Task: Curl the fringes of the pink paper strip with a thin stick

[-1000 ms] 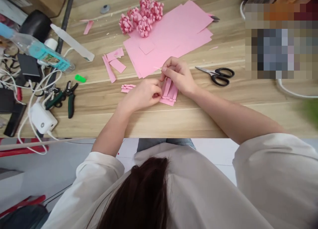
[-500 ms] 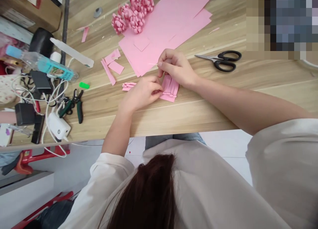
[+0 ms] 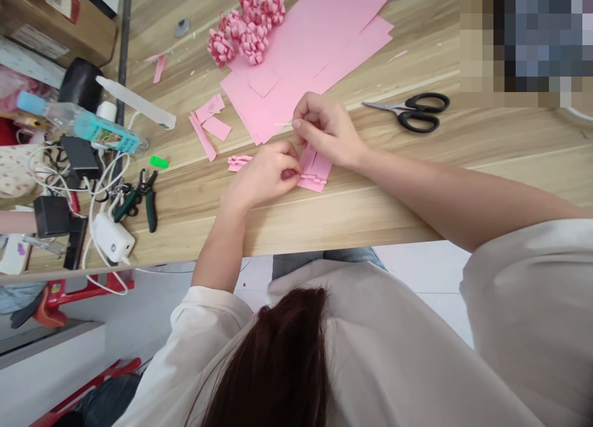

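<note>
Flanking cut strips (image 3: 319, 167): scissors (image 3: 414, 112), pink scraps (image 3: 211, 122)

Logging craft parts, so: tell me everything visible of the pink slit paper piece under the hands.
The pink paper piece looks like thin matte card, cut into parallel strips joined by an uncut band at the near edge. It lies on the wooden table, strips running away from the person. The left hand pinches its left side; the right hand covers the far strip ends, fingers closed there.
</note>
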`<state>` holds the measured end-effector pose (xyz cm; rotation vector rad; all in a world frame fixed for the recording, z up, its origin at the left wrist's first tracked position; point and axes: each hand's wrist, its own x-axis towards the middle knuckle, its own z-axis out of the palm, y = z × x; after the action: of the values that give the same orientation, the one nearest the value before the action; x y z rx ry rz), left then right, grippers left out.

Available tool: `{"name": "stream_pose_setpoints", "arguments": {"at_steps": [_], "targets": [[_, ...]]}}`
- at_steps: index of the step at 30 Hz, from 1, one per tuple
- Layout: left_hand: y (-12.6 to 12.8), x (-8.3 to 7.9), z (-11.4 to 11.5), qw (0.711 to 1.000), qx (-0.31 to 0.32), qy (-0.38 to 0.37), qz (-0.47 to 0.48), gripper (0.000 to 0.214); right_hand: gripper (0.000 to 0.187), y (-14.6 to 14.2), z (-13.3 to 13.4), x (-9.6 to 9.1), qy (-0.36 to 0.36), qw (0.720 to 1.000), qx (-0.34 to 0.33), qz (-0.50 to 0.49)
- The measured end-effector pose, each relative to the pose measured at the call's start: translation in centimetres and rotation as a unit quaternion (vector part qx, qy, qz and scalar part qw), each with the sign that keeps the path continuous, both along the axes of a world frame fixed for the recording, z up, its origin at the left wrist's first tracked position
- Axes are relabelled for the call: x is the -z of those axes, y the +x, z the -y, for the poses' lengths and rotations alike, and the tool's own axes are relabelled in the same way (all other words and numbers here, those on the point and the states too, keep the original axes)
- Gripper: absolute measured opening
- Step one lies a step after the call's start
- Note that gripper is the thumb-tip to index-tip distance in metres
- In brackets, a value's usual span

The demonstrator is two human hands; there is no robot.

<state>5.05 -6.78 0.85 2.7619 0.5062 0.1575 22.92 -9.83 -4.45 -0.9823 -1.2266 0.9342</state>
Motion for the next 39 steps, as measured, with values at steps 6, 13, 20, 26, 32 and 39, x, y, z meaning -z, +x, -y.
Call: {"name": "stream_pose_setpoints", "arguments": {"at_steps": [6,13,20,26,32,39], "targets": [[0.1,0.1,-0.1,1.0,-0.016,-0.003,-0.004,0.017,0.019,0.0,0.8,-0.6,0.047,0.982,-0.025,0.181],[0.1,0.2,-0.2,1.0,-0.017,0.003,-0.017,0.015,0.019,0.3,0.3,0.1,0.069,0.973,0.0,0.222],[0.0,0.1,-0.4,1.0,0.001,0.0,-0.005,0.014,0.015,0.3,0.1,0.3,0.065,0.975,-0.004,0.21],[0.0,0.3,-0.7,1.0,0.013,0.01,0.022,0.014,0.018,0.2,0.4,0.0,0.061,0.973,-0.016,0.22],[-0.3,0.2,-1.2,0.998,0.052,-0.001,0.021,0.016,0.014,0.3,0.3,0.2,0.083,0.967,-0.01,0.24],[-0.3,0.1,-1.3,0.997,0.064,-0.023,0.038,0.016,0.018,0.0,0.1,0.4,0.056,0.983,-0.003,0.175]]}}
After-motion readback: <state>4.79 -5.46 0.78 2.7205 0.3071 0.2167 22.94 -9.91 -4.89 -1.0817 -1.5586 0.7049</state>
